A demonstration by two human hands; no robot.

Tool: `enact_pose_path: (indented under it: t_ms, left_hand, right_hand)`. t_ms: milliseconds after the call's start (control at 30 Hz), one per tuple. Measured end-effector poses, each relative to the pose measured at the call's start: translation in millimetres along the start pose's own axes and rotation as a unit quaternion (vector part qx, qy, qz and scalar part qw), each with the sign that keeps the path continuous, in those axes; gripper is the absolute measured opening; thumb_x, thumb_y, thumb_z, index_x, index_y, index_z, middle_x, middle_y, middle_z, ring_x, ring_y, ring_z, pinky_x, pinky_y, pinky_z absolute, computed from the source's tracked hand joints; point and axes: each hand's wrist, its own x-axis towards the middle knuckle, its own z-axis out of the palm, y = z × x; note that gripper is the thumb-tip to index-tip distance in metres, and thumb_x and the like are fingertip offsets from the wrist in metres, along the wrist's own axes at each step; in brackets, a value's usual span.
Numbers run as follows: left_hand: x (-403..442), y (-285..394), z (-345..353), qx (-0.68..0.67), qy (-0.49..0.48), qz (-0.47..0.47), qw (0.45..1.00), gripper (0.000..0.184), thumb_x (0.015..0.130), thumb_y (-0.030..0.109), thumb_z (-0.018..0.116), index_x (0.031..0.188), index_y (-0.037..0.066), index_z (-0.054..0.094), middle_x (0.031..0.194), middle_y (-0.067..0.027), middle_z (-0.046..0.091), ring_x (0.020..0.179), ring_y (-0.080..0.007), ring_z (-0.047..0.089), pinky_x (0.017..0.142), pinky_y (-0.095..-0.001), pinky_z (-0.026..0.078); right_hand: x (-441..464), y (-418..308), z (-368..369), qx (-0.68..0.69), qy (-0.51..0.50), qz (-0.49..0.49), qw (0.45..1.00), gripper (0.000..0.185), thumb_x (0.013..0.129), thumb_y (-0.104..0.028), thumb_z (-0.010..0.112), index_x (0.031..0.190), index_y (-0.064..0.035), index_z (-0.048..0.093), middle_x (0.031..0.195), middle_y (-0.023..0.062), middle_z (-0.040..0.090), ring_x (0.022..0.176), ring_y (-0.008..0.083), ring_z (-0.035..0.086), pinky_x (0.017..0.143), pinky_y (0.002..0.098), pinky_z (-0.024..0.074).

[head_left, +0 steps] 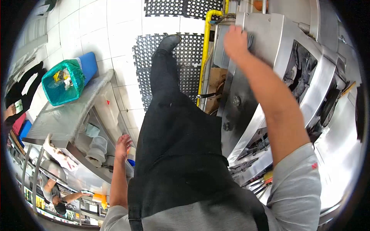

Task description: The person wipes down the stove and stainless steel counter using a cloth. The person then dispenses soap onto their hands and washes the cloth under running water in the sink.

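Note:
My right hand (236, 43) is at the upper front of the steel stove (266, 29), with its fingers curled. Whatever it may hold is hidden, and a dark patch shows on the steel beside it. Lower on the same front are two dark knobs (236, 101). My left hand (123, 145) hangs by the steel counter on the left, its fingers loosely bent and apart, holding nothing. Close to it, partly hidden, is a white, yellow and blue item (131, 156). Stacked white containers (98, 148) stand on the shelf under the counter.
Black perforated mats (190, 50) lie on the white tiles, along a yellow pipe (204, 50). A pan handle (207, 95) juts out beside the stove. At the left are a green-lined bin (58, 90) and another person (54, 181). Burners (300, 69) line the stove top.

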Motion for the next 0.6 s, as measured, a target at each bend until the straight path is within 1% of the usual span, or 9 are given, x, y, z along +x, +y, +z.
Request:
enact_pose_path:
  t_ms: [133,167,200,333,400,467,500,567,600]
  left_hand:
    - [6,-4,5,0.014,-0.066,0.058,0.996,0.028,0.100,0.036,0.062,0.117,0.015,0.062,0.109,0.0030,0.066,0.094,-0.0108,0.060,0.079,-0.0280,0.043]
    - [-2,7,9,0.005,-0.076,0.070,0.995,0.027,0.101,0.036,0.060,0.117,0.015,0.062,0.111,0.0028,0.066,0.097,-0.0118,0.061,0.082,-0.0301,0.043]
    - [-8,14,7,0.004,-0.072,0.069,0.995,0.027,0.101,0.036,0.059,0.117,0.015,0.062,0.111,0.0026,0.066,0.098,-0.0123,0.061,0.084,-0.0311,0.043]
    - [-19,35,-1,-0.015,-0.060,0.077,0.995,0.030,0.101,0.039,0.059,0.122,0.017,0.060,0.115,0.0010,0.065,0.100,-0.0142,0.061,0.091,-0.0311,0.042]
    - [-8,25,-19,-0.013,-0.062,0.087,0.994,0.031,0.101,0.040,0.058,0.123,0.017,0.060,0.117,0.0006,0.065,0.104,-0.0154,0.062,0.093,-0.0341,0.042]
    - [0,23,-28,0.006,-0.062,0.090,0.994,0.033,0.101,0.041,0.056,0.124,0.017,0.060,0.121,-0.0004,0.065,0.109,-0.0174,0.062,0.095,-0.0363,0.041]
    - [2,25,-27,0.012,-0.057,0.086,0.995,0.033,0.102,0.040,0.055,0.124,0.016,0.060,0.122,-0.0009,0.065,0.111,-0.0173,0.061,0.095,-0.0356,0.041]
    - [7,25,-28,0.028,-0.059,0.091,0.994,0.033,0.103,0.041,0.054,0.124,0.016,0.060,0.123,-0.0015,0.066,0.112,-0.0175,0.061,0.095,-0.0349,0.041]
    - [9,22,-30,0.033,-0.061,0.088,0.994,0.033,0.102,0.041,0.054,0.123,0.016,0.060,0.123,-0.0016,0.066,0.112,-0.0174,0.061,0.094,-0.0348,0.041]
  right_hand:
    - [-101,-79,55,0.040,-0.092,0.002,0.995,0.025,0.084,-0.016,0.060,0.101,-0.0013,0.073,0.121,0.0163,0.055,0.114,0.0366,0.047,0.092,0.0532,0.0411]
    - [-144,-104,88,0.099,-0.020,0.035,0.994,0.030,0.083,-0.017,0.062,0.104,-0.0009,0.074,0.122,0.0175,0.055,0.115,0.0382,0.047,0.094,0.0538,0.0401]
    - [-179,-121,101,0.124,-0.055,0.035,0.990,0.030,0.082,-0.019,0.063,0.103,-0.0013,0.075,0.120,0.0173,0.058,0.112,0.0377,0.051,0.091,0.0529,0.0432]
    - [-211,-119,48,0.136,-0.433,-0.134,0.881,0.032,0.079,-0.026,0.070,0.100,-0.0029,0.076,0.111,0.0163,0.072,0.099,0.0358,0.069,0.081,0.0495,0.0558]
    - [-174,-90,-8,0.104,-0.416,-0.247,0.869,0.030,0.075,-0.029,0.074,0.093,-0.0059,0.078,0.099,0.0145,0.075,0.089,0.0335,0.072,0.074,0.0480,0.0576]
    - [-137,-33,-117,0.133,-0.245,-0.221,0.935,0.021,0.071,-0.026,0.074,0.078,-0.0061,0.076,0.084,0.0146,0.074,0.079,0.0321,0.072,0.067,0.0497,0.0571]
    - [-122,-5,-128,0.051,-0.241,-0.199,0.949,0.020,0.075,-0.025,0.071,0.075,-0.0058,0.075,0.081,0.0132,0.073,0.083,0.0323,0.071,0.072,0.0475,0.0549]
    - [-138,43,-157,-0.017,0.025,-0.172,0.985,0.018,0.076,-0.024,0.069,0.076,-0.0062,0.075,0.083,0.0116,0.073,0.090,0.0317,0.069,0.078,0.0444,0.0509]
    - [-161,36,-152,-0.039,-0.037,-0.182,0.982,0.017,0.077,-0.022,0.068,0.076,-0.0072,0.076,0.084,0.0109,0.073,0.092,0.0312,0.067,0.080,0.0436,0.0493]
